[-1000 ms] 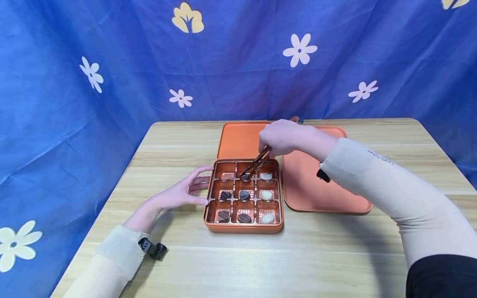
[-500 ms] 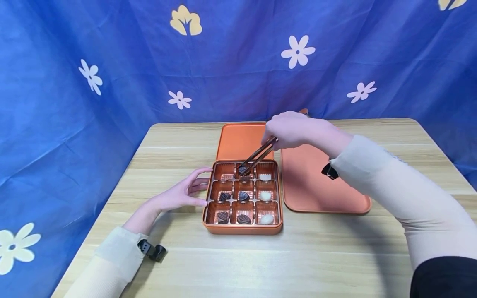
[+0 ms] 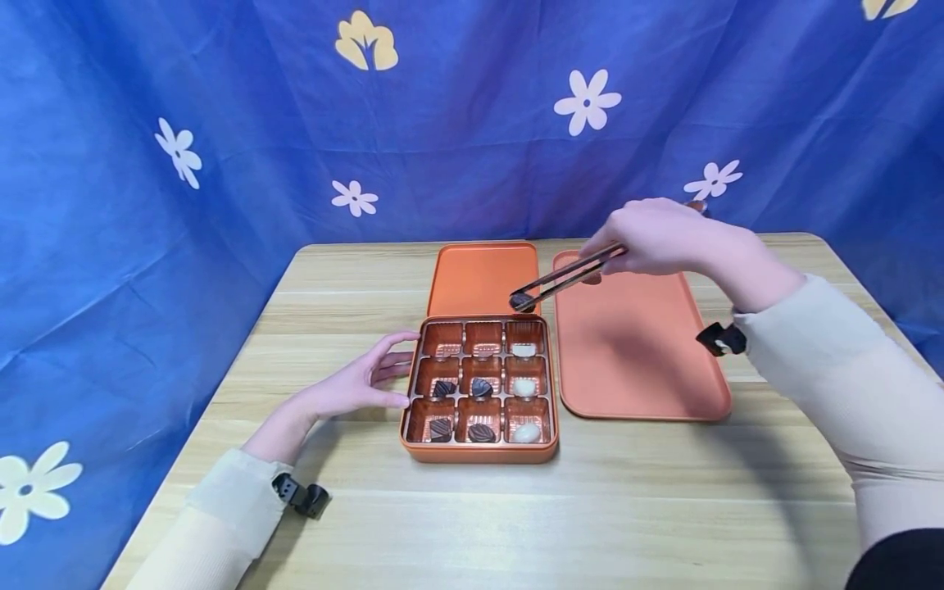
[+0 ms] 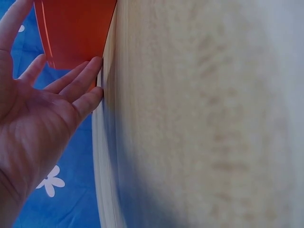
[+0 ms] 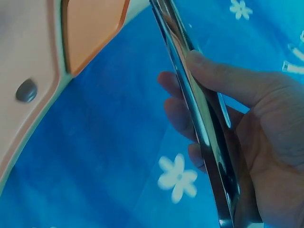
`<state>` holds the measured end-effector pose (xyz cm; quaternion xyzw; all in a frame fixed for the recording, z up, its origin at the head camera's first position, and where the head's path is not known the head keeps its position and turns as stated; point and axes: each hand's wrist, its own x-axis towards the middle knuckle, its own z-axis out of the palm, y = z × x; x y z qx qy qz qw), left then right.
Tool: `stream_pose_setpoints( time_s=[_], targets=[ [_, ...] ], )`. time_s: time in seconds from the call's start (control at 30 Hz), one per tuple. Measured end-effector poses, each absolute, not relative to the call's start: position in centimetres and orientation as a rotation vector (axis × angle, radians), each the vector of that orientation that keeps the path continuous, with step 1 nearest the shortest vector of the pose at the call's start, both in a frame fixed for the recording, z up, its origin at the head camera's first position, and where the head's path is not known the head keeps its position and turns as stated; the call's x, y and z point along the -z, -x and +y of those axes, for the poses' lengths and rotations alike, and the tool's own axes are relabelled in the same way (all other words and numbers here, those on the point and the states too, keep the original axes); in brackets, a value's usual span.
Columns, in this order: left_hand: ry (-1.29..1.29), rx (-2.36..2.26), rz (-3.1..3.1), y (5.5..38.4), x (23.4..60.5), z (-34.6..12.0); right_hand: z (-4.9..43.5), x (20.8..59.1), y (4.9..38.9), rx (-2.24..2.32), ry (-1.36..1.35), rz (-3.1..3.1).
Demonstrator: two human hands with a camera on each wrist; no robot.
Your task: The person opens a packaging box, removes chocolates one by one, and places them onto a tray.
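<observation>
My right hand (image 3: 656, 233) grips a pair of metal tongs (image 3: 560, 273). Their tips pinch a dark chocolate (image 3: 522, 302) just above the back right of the orange box, near the lid's corner. In the right wrist view, thumb and fingers wrap the tongs (image 5: 204, 114). My left hand (image 3: 354, 381) rests its spread fingers and thumb against the left side of the box (image 3: 479, 454). Dark chocolates (image 3: 482, 387) sit in the left and middle columns of its two nearer rows. White chocolates (image 3: 524, 387) fill the right column.
An orange lid (image 3: 483, 274) lies behind the box. To the right is a pink-orange tray (image 3: 642, 385) with a dark chocolate (image 3: 592, 279) near its back edge, partly behind the tongs. A blue flowered curtain (image 3: 457, 123) hangs behind the wooden table (image 3: 413, 524).
My right hand has moved right with the tongs, lifting a dark chocolate out of the box's back middle compartment. My left hand stays at the box's side.
</observation>
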<state>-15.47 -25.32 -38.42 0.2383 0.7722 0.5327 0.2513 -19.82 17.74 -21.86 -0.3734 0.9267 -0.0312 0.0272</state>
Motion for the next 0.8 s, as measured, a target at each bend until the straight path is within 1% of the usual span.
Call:
stream_pose_setpoints(
  time_s=[0.3,0.47,0.8],
  targets=[
    [-0.644,-1.454,2.098,15.5,38.4,-25.4,23.7,23.7,19.8,0.049,0.890,2.959],
    [-0.640,-1.458,2.097,15.5,38.3,-25.4,26.4,25.0,20.7,0.007,0.816,2.985],
    [-0.628,-1.459,2.094,15.4,38.2,-25.4,28.9,26.1,22.3,-0.028,0.736,2.979]
  ],
)
